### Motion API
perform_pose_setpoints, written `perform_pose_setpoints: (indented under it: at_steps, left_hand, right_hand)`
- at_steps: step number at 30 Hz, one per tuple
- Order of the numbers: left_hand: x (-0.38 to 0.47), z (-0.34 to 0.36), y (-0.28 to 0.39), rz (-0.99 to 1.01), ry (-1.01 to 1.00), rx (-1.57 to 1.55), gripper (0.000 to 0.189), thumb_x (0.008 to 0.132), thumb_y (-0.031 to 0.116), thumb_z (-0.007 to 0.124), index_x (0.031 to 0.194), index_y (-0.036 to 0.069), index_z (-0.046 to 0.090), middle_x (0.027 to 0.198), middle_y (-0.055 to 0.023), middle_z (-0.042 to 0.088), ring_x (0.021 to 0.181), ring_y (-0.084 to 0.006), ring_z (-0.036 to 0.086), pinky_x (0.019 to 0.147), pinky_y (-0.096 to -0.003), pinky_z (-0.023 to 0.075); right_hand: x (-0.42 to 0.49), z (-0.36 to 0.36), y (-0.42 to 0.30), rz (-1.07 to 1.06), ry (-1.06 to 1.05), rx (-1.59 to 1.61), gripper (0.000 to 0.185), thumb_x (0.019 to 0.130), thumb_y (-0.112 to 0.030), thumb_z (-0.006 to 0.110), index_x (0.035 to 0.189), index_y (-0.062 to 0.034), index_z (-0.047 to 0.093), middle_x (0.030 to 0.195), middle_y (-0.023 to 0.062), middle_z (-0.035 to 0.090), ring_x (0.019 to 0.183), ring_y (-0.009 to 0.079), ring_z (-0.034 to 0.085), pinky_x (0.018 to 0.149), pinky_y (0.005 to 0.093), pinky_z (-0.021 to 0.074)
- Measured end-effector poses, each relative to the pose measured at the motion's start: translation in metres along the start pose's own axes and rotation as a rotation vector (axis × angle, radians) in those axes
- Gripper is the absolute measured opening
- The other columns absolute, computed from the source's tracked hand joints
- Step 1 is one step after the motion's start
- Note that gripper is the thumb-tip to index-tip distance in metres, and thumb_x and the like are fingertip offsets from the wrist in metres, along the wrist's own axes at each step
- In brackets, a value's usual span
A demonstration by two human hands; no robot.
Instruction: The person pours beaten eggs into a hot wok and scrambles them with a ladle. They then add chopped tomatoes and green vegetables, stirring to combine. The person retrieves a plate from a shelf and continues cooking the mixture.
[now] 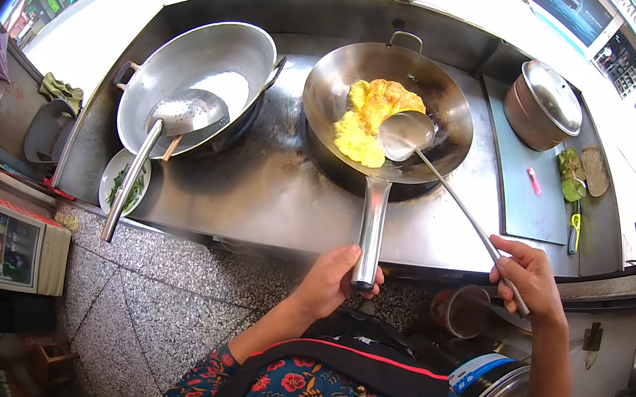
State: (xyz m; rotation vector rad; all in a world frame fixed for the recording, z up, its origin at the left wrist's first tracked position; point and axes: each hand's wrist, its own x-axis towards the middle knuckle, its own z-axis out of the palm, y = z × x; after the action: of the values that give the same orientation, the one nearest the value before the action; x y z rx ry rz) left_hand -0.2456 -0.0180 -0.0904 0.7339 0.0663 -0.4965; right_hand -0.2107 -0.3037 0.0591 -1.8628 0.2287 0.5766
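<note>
My left hand (337, 276) grips the end of the metal handle of a steel wok (326, 84). In my right hand (530, 279) is the long handle of a metal ladle (406, 134). The ladle's bowl, round side up, rests against cooked yellow egg (361, 143) in the wok. Part of the egg is browned and folded at the far side; the nearer part is paler and soft. The ladle's bowl hides some of it. The wok sits over a burner opening in the stainless steel counter (255, 201).
A large metal pan (204, 49) at left holds a perforated skimmer (191, 113), its handle jutting over the front edge. Below stands a white bowl of chopped greens (126, 187). A lidded pot (541, 106), a pink lighter (533, 181) and a green-handled tool (575, 230) lie to the right.
</note>
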Motion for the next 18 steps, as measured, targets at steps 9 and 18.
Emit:
perform_pose_setpoints:
  at_steps: [9,18]
  left_hand:
    - [-0.001,0.0,0.0,-0.008,-0.004,-0.007,0.038,0.102,0.032,0.037,0.117,0.0,0.05,0.092,-0.0145,0.065,0.078,-0.0196,0.064,0.069,-0.0315,0.0532]
    - [0.001,0.0,-0.001,-0.004,0.004,0.004,0.043,0.101,0.034,0.041,0.123,-0.002,0.05,0.091,-0.0134,0.065,0.075,-0.0187,0.064,0.068,-0.0318,0.0527]
  right_hand:
    - [-0.001,0.014,0.011,0.0,-0.055,0.047,0.042,0.094,-0.005,0.048,0.135,0.0035,0.045,0.074,0.0051,0.057,0.046,0.0045,0.048,0.037,0.0196,0.0416]
    - [0.005,0.028,0.021,-0.03,-0.062,0.023,0.044,0.095,-0.007,0.048,0.138,0.0019,0.042,0.077,0.0051,0.055,0.047,0.0051,0.048,0.039,0.0202,0.0432]
